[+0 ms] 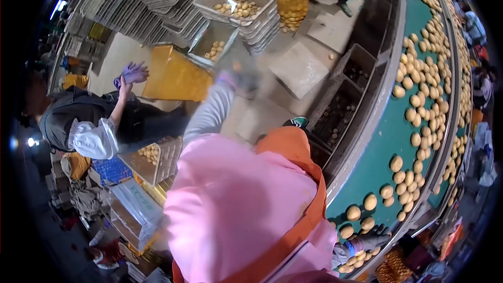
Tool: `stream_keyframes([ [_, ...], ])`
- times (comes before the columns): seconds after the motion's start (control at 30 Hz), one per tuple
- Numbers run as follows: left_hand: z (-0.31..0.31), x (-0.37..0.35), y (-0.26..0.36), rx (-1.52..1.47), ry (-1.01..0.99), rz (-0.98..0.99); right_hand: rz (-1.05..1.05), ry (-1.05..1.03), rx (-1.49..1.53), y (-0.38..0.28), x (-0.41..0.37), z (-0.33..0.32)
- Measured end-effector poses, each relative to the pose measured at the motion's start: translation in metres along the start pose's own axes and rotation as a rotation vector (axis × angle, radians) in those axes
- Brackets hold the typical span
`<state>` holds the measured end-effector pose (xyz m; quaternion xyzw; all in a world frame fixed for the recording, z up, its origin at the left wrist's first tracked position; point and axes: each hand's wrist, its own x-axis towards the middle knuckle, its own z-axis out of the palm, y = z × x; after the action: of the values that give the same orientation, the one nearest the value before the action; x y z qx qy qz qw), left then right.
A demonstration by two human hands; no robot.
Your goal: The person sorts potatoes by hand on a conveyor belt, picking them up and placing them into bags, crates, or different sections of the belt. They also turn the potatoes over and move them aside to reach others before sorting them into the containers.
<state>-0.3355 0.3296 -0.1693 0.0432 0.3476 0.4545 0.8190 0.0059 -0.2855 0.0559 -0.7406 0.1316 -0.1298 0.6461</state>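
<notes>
My left hand point(238, 75), in a dark glove, is stretched out to the left and smeared by motion. It is nearest to a lined box point(195, 51) with several potatoes point(215, 51) in it. The blur hides its fingers and anything they may hold. At the lower right, my right hand point(373, 239), in a dark grey glove, reaches over potatoes point(361, 258) at the near end of the green conveyor belt point(369, 162). Its fingers look stretched out above or against them. Many more potatoes point(419, 105) lie along the belt.
Stacked crates point(259, 31) hold potatoes in the top one, beside a yellow mesh bag point(291, 0). A yellow sheet point(175, 76) stands near a person point(89, 120) wearing purple gloves. Dark crates point(335, 112) sit below the belt; a pale slab point(301, 71) lies on the floor.
</notes>
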Motion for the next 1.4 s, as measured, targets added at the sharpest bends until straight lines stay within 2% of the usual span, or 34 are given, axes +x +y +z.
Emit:
stream_keyframes([
  [0.03,-0.007,0.019,0.035,-0.064,0.02,0.097,0.075,0.044,0.023,-0.025,-0.013,0.026],
  [0.07,-0.012,0.035,0.063,-0.12,0.024,0.17,0.076,0.025,0.012,-0.008,0.003,0.023],
  [0.1,-0.017,0.051,0.082,-0.157,0.031,0.22,0.059,-0.084,0.048,0.018,0.028,0.017],
  [0.13,-0.018,0.06,0.092,-0.161,0.042,0.255,0.043,-0.188,0.088,0.034,0.041,0.013],
  [0.2,-0.003,0.059,0.082,0.043,0.231,0.273,0.01,-0.261,0.037,0.018,0.015,0.045],
  [0.27,0.018,0.024,0.034,0.378,0.283,0.153,-0.062,-0.331,-0.081,0.024,-0.013,0.063],
  [0.3,0.046,0.0,0.001,0.343,0.275,0.097,-0.105,-0.329,-0.15,0.039,-0.014,0.06],
  [0.33,0.043,-0.006,-0.032,0.327,0.031,-0.093,-0.108,-0.349,-0.261,0.036,-0.027,0.064],
  [0.37,0.011,0.012,-0.064,0.293,-0.272,-0.302,-0.212,-0.342,-0.331,0.041,-0.038,0.071],
  [0.47,0.088,-0.026,-0.155,0.741,0.189,-0.291,-0.559,-0.368,-0.833,0.031,-0.062,0.055],
  [0.5,0.097,-0.031,-0.172,0.854,0.018,-0.268,-0.674,-0.373,-0.979,0.038,-0.066,0.044],
  [0.57,0.14,-0.052,-0.217,1.056,-0.166,-0.025,-0.589,-0.248,-1.029,0.062,-0.071,0.008],
  [0.6,0.152,-0.047,-0.232,1.081,-0.212,-0.04,-0.537,-0.194,-1.128,0.065,-0.078,-0.012],
  [0.63,0.165,-0.038,-0.249,1.18,-0.447,0.269,-0.483,-0.151,-1.222,0.066,-0.086,-0.03],
  [0.67,0.185,-0.038,-0.262,1.223,-0.584,0.42,-0.36,-0.096,-1.218,0.073,-0.093,-0.046],
  [0.7,0.205,-0.039,-0.274,1.249,-0.712,0.58,-0.343,-0.084,-1.248,0.082,-0.103,-0.065],
  [0.77,0.263,-0.07,-0.28,1.292,-0.893,0.589,-0.193,0.001,-1.351,0.072,-0.129,-0.077],
  [0.8,0.275,-0.061,-0.293,1.301,-0.921,0.589,-0.169,0.015,-1.34,0.071,-0.141,-0.08],
  [0.83,0.286,-0.049,-0.308,1.198,-0.956,0.356,-0.114,0.073,-1.256,0.071,-0.152,-0.081],
  [0.9,0.318,-0.046,-0.337,1.103,-1.008,0.106,-0.031,0.158,-1.166,0.075,-0.167,-0.079],
  [0.97,0.344,-0.055,-0.37,1.226,-1.23,0.468,-0.094,0.212,-1.289,0.081,-0.182,-0.074],
  [1.0,0.363,-0.054,-0.383,1.39,-1.324,0.498,-0.133,0.233,-1.295,0.074,-0.184,-0.066],
  [1.03,0.364,-0.066,-0.401,1.259,-1.225,0.308,-0.106,0.231,-1.295,0.064,-0.19,-0.057],
  [1.1,0.399,-0.091,-0.419,1.619,-1.284,0.298,-0.133,0.275,-1.271,0.06,-0.195,-0.045],
  [1.13,0.403,-0.089,-0.438,1.623,-1.306,0.279,-0.127,0.286,-1.24,0.056,-0.197,-0.04],
  [1.2,0.405,-0.083,-0.479,1.671,-1.412,0.411,-0.097,0.33,-1.252,0.054,-0.204,-0.034],
  [1.23,0.404,-0.083,-0.499,1.673,-1.427,0.395,-0.086,0.363,-1.256,0.056,-0.207,-0.033],
  [1.3,0.408,-0.096,-0.525,1.769,-1.566,0.618,-0.046,0.401,-1.276,0.058,-0.213,-0.033],
  [1.33,0.399,-0.108,-0.539,1.926,-1.567,0.809,-0.035,0.435,-1.248,0.059,-0.216,-0.032],
  [1.37,0.389,-0.111,-0.557,1.942,-1.702,0.742,-0.027,0.471,-1.218,0.059,-0.218,-0.031],
  [1.4,0.357,-0.106,-0.583,1.7,-1.808,0.953,-0.014,0.477,-1.22,0.058,-0.218,-0.03],
])
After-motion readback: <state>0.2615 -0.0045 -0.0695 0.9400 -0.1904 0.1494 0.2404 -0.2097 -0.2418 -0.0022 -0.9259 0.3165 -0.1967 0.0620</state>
